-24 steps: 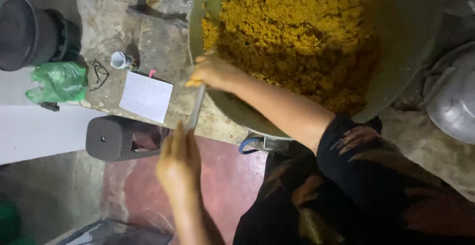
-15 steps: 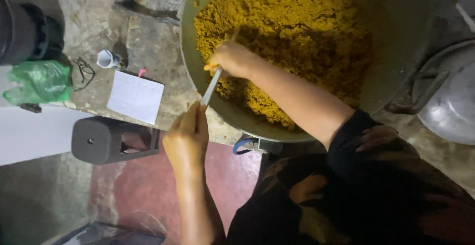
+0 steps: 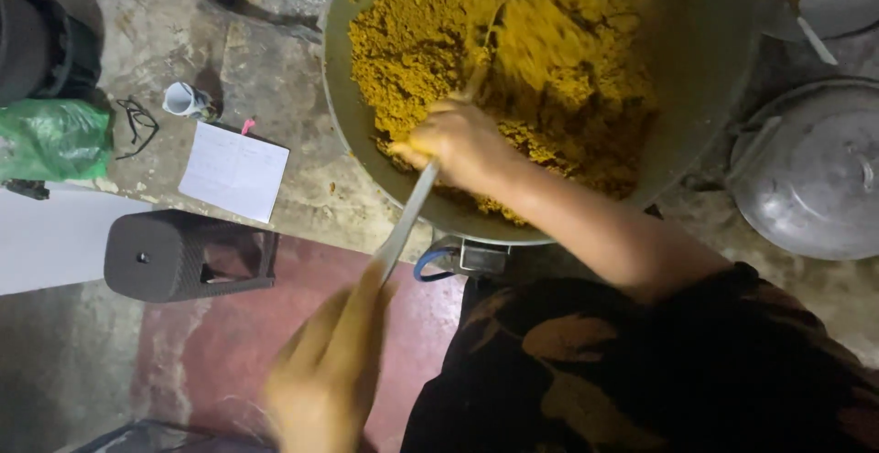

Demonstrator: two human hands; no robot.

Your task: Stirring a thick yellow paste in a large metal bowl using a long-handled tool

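A wide metal pan point(image 3: 335, 119) holds a heap of yellow crumbly food point(image 3: 568, 50). A long metal stirring tool point(image 3: 408, 213) slants from the food down over the pan's near rim. My right hand point(image 3: 458, 146) grips its shaft just inside the pan, knuckles dusted yellow. My left hand point(image 3: 325, 371) is blurred low in the head view, closed around the lower end of the handle. The tool's working end is buried in the food, which is smeared with motion around it.
Left of the pan lie a white paper sheet point(image 3: 233, 171), a small white cup point(image 3: 186, 101), a green plastic bag point(image 3: 50, 137) and a black pot point(image 3: 41, 46). A dark stool point(image 3: 183, 253) stands on the floor. A metal lidded pot point(image 3: 815, 174) sits at right.
My right hand has slid further into the pan along the shaft. My left hand has dropped lower and blurred, swinging the handle, and the food is being pushed about.
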